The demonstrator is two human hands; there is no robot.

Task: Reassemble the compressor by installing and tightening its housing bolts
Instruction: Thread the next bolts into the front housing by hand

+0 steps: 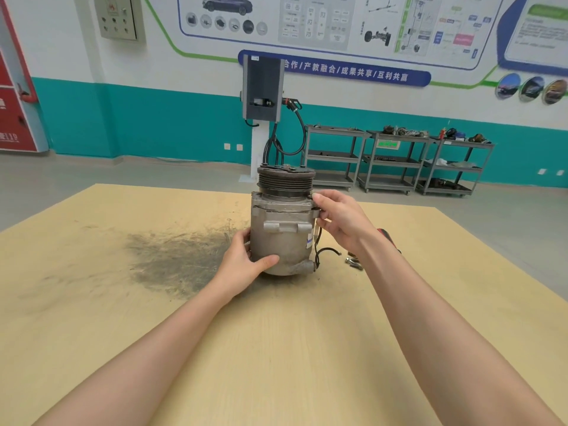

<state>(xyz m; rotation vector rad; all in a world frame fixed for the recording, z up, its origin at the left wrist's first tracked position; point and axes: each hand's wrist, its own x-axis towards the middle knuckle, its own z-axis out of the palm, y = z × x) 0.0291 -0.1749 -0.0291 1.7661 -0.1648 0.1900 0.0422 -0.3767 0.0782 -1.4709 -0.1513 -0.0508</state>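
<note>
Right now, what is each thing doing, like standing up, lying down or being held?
compressor: stands upright on the table, pulley on top
left hand: holds the compressor low down
right hand: fingertips at the upper right corner of the compressor
loose bolts: lie on the table
red-handled tool: lies behind the right wrist, mostly hidden
table: dark smudge

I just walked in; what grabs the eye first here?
The grimy compressor standing upright mid-table, pulley on top, with the left hand gripping its lower body and the right hand at its upper flange. Left of it, a dark smudge stains the wooden table.
</note>
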